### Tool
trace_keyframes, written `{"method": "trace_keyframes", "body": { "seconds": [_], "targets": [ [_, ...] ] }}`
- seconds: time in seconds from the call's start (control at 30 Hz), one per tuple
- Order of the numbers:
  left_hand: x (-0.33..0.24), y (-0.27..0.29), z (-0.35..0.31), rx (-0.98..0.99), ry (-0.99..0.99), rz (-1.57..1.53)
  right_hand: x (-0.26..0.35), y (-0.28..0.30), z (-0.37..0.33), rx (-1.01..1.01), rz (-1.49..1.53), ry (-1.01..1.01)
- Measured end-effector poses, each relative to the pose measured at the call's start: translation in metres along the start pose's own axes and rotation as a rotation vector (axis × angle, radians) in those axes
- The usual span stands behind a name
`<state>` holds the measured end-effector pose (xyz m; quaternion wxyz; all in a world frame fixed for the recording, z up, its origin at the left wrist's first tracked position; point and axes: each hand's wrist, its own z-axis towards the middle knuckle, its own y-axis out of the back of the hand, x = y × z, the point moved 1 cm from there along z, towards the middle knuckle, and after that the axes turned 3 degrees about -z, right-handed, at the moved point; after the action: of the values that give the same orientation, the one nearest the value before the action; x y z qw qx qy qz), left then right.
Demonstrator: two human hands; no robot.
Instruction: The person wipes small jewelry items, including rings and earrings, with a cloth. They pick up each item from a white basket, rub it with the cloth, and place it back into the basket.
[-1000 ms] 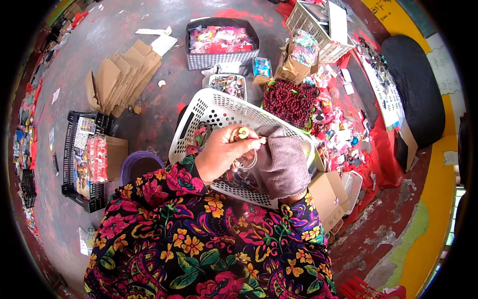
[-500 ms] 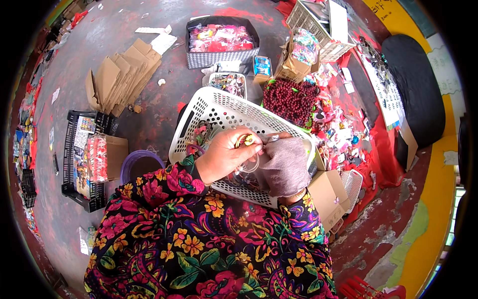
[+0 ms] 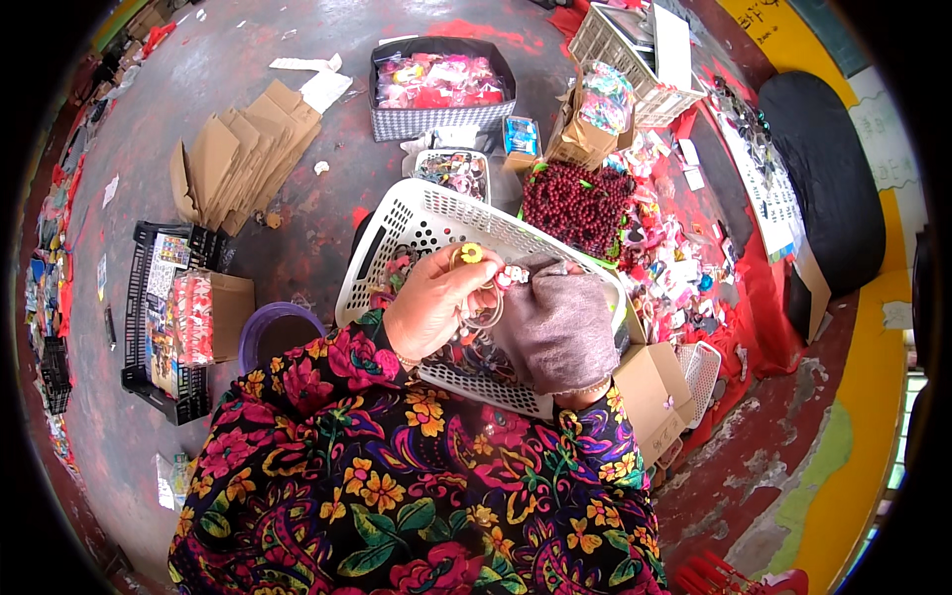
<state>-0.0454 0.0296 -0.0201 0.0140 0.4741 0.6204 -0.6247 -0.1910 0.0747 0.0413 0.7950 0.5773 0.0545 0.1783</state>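
Several thin, pale hair ties [image 3: 483,315] hang from my left hand [image 3: 433,302], whose thumb and fingers pinch them closed. A yellow round charm [image 3: 470,254] stands up at its fingertips. Beside them a small white and red figure charm [image 3: 513,276] sits between my two hands, at the edge of a grey-purple cloth [image 3: 560,337]. That cloth drapes over my right hand [image 3: 573,269] and hides most of its fingers, which are closed on it. Below both hands is a white perforated plastic basket [image 3: 397,210] holding a jumble of hair ties and small ornaments.
Beyond the basket stand a small tray of trinkets [image 3: 451,174], a checked fabric box [image 3: 446,121] and a heap of dark red beads [image 3: 578,206]. Loose trinkets [image 3: 684,268] cover the right side. At left are a purple bucket [image 3: 268,322], a black crate [image 3: 144,327] and flattened cardboard [image 3: 248,154].
My left hand has shifted slightly left and turned, so the yellow charm now points up. The white and red charm has come into view beside the cloth, which has moved a little left.
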Motion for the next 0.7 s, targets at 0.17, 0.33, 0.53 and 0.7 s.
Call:
{"method": "trace_keyframes", "body": {
  "seconds": [0.17, 0.33, 0.53, 0.7],
  "targets": [
    [-0.002, -0.005, -0.001, 0.069, 0.007, 0.107, -0.013, -0.014, -0.005, -0.083, 0.051, 0.181],
    [-0.001, -0.005, -0.001, 0.058, -0.022, 0.295, -0.011, -0.020, -0.013, -0.138, 0.032, 0.104],
    [-0.009, -0.013, -0.008, 0.010, -0.089, 0.279, -0.005, -0.008, -0.007, -0.090, -0.085, 0.105],
    [-0.004, -0.011, -0.005, 0.130, -0.333, 0.412, -0.008, -0.010, -0.008, -0.042, 0.256, -0.016]
  ]
}}
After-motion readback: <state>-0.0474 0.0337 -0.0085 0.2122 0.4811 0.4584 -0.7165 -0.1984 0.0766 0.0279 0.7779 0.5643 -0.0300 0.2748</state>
